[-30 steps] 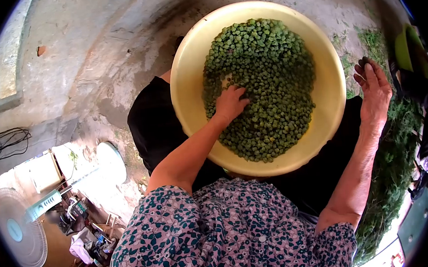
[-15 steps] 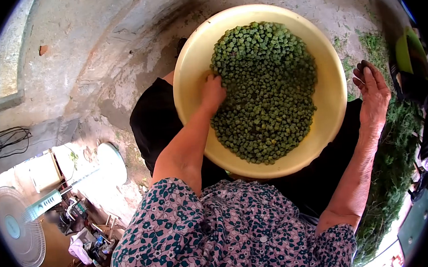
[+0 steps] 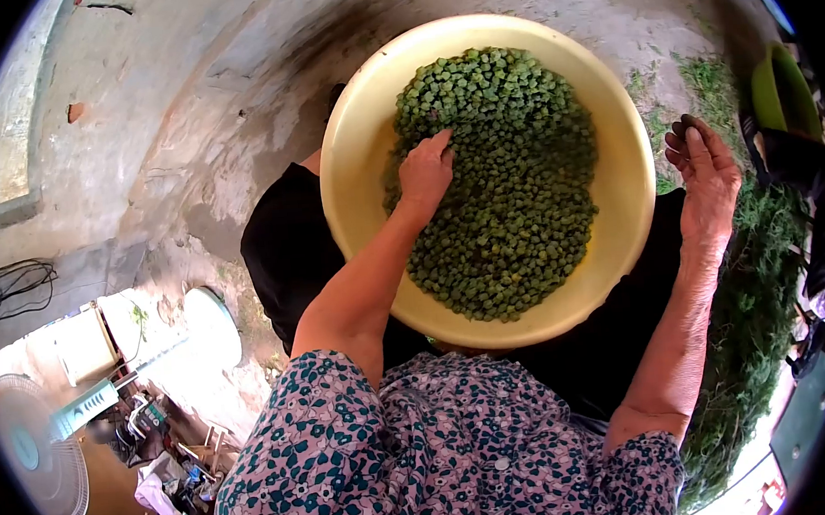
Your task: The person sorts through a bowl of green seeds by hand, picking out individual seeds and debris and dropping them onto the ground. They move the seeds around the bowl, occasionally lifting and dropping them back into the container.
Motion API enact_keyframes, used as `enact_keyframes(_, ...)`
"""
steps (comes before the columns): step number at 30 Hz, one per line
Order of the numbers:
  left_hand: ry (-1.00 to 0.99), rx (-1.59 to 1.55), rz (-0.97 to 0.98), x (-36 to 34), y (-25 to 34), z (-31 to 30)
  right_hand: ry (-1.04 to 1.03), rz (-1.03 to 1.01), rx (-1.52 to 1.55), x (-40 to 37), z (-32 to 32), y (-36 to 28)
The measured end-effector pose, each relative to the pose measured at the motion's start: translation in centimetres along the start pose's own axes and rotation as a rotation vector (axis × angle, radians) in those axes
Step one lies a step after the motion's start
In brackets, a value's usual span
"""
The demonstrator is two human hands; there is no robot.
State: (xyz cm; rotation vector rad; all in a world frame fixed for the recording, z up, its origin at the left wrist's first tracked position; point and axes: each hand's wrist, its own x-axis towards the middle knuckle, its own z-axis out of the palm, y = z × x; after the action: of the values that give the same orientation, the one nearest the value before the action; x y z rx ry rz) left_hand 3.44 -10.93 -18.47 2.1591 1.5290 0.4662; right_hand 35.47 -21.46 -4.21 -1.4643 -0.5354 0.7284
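A wide yellow basin (image 3: 622, 243) rests on my lap, holding a large heap of small round green pods (image 3: 513, 193). My left hand (image 3: 427, 170) is over the left part of the heap, its index finger reaching onto the pods and the other fingers curled in; whether anything is pinched there is too small to tell. Outside the basin's right rim, my right hand (image 3: 705, 165) is raised with its darkened fingertips bent towards the thumb. What it holds, if anything, cannot be made out.
A standing fan (image 3: 38, 442) is at the lower left, near assorted clutter (image 3: 174, 475). Coiled black cable (image 3: 11, 290) lies at the far left. Leafy green stalks (image 3: 743, 330) are piled on the right, below a green container (image 3: 784, 93).
My left hand has moved up and right, from the basin's left inner side onto the pods. My right hand keeps nearly the same pose. The view has shifted slightly.
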Motion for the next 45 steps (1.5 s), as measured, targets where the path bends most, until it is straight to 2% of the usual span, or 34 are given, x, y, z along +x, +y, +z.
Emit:
enact_keyframes(2,0.086,-0.025,-0.015,1.0,0.8,0.9,-0.002,-0.004,0.006,-0.1,0.2,-0.1)
enact_keyframes(3,0.085,-0.028,-0.013,1.4,1.3,1.2,0.001,-0.006,0.003,-0.1,0.2,-0.1)
enact_keyframes(5,0.009,0.023,-0.182,2.2,2.0,1.5,-0.003,-0.001,-0.002,0.0,0.3,0.0)
enact_keyframes(11,0.041,0.036,-0.307,2.8,2.6,2.6,-0.003,0.003,-0.006,-0.2,0.6,-0.3)
enact_keyframes(17,0.174,0.097,-0.269,3.5,2.5,3.9,-0.004,0.025,0.004,-0.3,0.8,-0.8)
enact_keyframes(23,0.21,0.073,-0.278,3.6,2.7,4.0,-0.007,0.025,0.008,-0.3,0.7,-1.0)
enact_keyframes(24,0.209,0.073,-0.276,3.7,2.8,3.9,-0.012,0.029,0.005,-0.3,0.7,-1.0)
enact_keyframes(26,0.13,-0.01,-0.424,3.9,2.8,3.4,-0.016,0.024,0.001,-0.3,0.8,-1.0)
enact_keyframes(30,0.075,-0.021,-0.472,3.2,1.8,2.8,-0.02,0.031,-0.002,-0.4,0.8,-1.1)
enact_keyframes(33,0.005,-0.113,-0.516,2.5,-0.4,3.3,-0.02,0.035,0.02,-0.4,0.7,-1.0)
enact_keyframes(35,-0.033,-0.558,-0.532,1.9,-0.9,3.0,-0.011,0.042,0.027,-0.5,0.6,-0.9)
enact_keyframes(36,-0.033,-0.557,-0.532,1.5,-0.6,2.7,-0.002,0.048,0.033,-0.5,0.6,-0.9)
enact_keyframes(38,-0.073,-0.858,-0.645,0.8,0.5,1.7,-0.02,0.044,0.037,-0.5,0.6,-0.8)
enact_keyframes(39,-0.072,-0.859,-0.642,0.4,1.5,1.1,-0.038,0.041,0.039,-0.6,0.6,-0.7)
enact_keyframes(41,-0.123,-1.024,-0.653,-0.3,3.6,-0.1,-0.08,0.092,-0.111,-0.9,1.4,-0.9)
enact_keyframes(43,-0.178,-1.128,-0.605,-0.9,5.4,-0.4,-0.233,0.07,-0.254,-1.3,2.2,-0.1)
enact_keyframes(45,-0.236,-1.232,-0.557,-1.5,7.8,-0.9,-0.369,0.295,-0.443,-2.9,4.1,-2.2)
